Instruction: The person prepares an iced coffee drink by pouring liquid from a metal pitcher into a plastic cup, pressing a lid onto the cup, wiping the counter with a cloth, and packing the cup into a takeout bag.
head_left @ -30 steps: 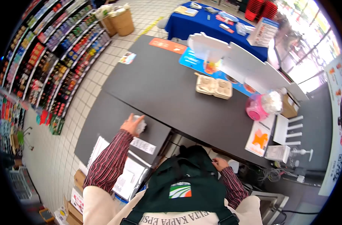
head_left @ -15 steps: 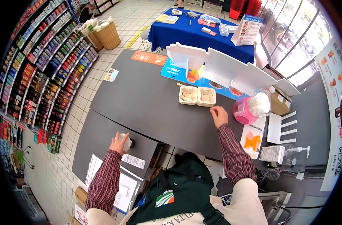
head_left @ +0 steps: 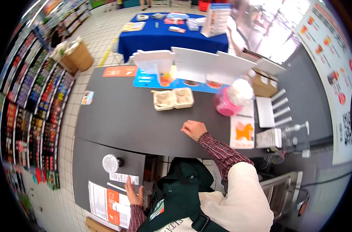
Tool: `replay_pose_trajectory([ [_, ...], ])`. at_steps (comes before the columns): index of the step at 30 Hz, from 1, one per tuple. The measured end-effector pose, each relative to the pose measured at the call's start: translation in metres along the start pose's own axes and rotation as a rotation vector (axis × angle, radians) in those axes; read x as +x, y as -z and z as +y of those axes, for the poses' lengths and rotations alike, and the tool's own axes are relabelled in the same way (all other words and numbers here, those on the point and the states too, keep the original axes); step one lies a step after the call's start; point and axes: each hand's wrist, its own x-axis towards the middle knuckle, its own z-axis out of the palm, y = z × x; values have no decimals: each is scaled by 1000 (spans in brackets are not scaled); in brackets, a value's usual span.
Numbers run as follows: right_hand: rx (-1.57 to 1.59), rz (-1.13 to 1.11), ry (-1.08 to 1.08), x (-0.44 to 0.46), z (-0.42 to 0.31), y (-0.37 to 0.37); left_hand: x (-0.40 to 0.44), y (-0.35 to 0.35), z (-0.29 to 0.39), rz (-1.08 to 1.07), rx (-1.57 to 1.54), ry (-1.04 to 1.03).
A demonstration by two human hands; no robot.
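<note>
Reaching low, the left hand [head_left: 133,194] has its fingers apart by the slip [head_left: 124,178], just past which the cup [head_left: 111,163] seems to stand upright, presumably for stability. Farther off, the right hand [head_left: 194,130] is loosely curled (whether around anything, I cannot tell) near the carrier [head_left: 173,99], opened sockets-up, probably for easy access.

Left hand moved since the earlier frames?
Yes. The left hand has come off the cup, toward the wearer, from beyond the printed strip to its near side.
</note>
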Motion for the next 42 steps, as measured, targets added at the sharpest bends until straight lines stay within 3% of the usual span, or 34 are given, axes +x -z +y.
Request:
replay_pose_trajectory([
  [3,-45,85,-272,-66,25,18,-23,-36,-19,-76,-341,205],
  [6,-114,275,-630,-139,71,40,-15,-56,-18,-200,-388,139],
  [8,-196,335,-736,-189,114,51,0,-62,-3,-330,-364,96],
  [11,-216,216,-973,-230,148,62,23,-62,12,-437,-195,-91],
  [14,-188,287,-1070,-231,153,51,45,-58,30,-458,-46,-190],
  [20,-121,413,-1061,-239,181,35,47,-56,38,-416,-85,-159],
  [23,-74,474,-961,-243,197,33,34,-61,33,-450,-75,-132],
  [27,-72,465,-1007,-237,198,36,21,-64,26,-516,-58,-108],
  [29,72,370,-1149,-235,199,40,20,-64,22,-503,-74,-93],
  [32,-216,364,-1023,-245,226,20,16,-65,19,-458,-119,-73],
  [36,-215,173,-941,-235,183,55,17,-61,19,-464,-65,-65],
  [38,-52,86,-1006,-236,187,60,16,-62,15,-466,-58,-34],
  [42,-7,97,-1013,-238,195,56,18,-60,18,-509,-43,-33],
])
